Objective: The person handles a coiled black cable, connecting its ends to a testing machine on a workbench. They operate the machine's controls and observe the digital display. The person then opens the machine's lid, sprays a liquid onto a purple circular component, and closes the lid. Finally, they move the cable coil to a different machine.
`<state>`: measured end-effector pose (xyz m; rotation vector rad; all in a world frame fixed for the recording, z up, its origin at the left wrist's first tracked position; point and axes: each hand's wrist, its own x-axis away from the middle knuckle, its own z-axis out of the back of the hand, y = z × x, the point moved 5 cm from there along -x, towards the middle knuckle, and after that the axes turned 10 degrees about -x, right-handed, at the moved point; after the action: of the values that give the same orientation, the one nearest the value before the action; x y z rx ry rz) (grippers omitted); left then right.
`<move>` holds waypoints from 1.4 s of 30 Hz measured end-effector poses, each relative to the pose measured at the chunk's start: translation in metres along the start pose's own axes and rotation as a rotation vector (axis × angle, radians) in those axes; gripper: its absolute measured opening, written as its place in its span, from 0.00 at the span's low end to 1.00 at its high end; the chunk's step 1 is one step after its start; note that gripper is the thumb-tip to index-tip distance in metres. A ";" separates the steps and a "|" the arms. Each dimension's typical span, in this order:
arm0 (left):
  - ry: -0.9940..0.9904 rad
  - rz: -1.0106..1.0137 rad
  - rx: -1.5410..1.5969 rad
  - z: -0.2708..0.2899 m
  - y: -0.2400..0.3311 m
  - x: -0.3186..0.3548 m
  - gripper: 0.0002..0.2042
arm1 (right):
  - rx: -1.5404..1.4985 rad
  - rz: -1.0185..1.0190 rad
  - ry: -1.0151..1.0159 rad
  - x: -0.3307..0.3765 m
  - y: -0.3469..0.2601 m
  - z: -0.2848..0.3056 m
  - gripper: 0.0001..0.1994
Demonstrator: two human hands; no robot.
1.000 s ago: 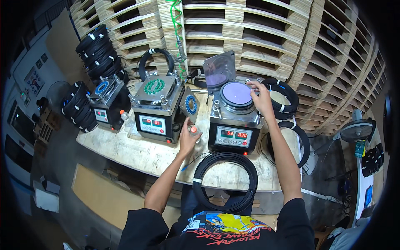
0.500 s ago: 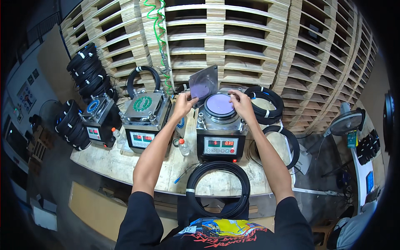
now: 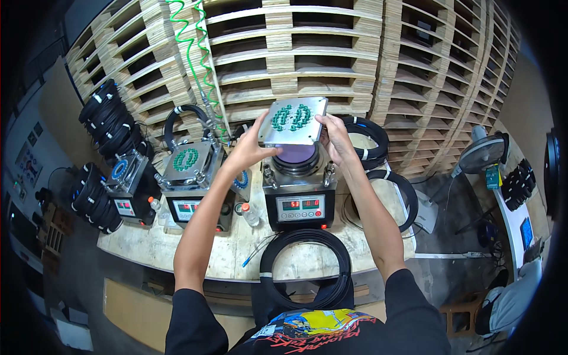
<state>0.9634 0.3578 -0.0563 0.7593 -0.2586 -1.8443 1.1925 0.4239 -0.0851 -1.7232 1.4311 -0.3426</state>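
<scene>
Both my hands grip a square metal plate (image 3: 305, 131) with rings of small green fittings on its top. It is held slightly tilted above the round purple pad (image 3: 296, 155) of a boxy machine (image 3: 300, 214) with a lit red display. My left hand (image 3: 253, 148) is closed on the plate's left edge, its thumb toward the near corner. My right hand (image 3: 336, 141) closes on the right edge, thumb on top. The plate hides the far part of the pad; the fingers underneath are out of sight.
A coil of black cable (image 3: 306, 269) lies at the bench's front edge. Left stand a second machine (image 3: 192, 177) with a green-fitted plate, a third machine (image 3: 127, 186) and a red-capped bottle (image 3: 251, 214). More black coils (image 3: 368, 142) sit right. Wooden pallets (image 3: 290, 53) rise behind.
The plate, tipped up in my left hand before, has come down nearly level over the pad, green fittings upward. My right hand has left the pad and taken the plate's right edge.
</scene>
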 end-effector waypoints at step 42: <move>0.015 0.372 0.724 -0.066 -0.068 0.064 0.36 | 0.624 -0.063 0.028 0.052 0.021 0.106 0.21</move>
<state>0.9372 0.3388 -0.1660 1.1206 -1.0208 -1.3756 1.2656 0.4224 -0.1799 -1.2525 1.1271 -0.7607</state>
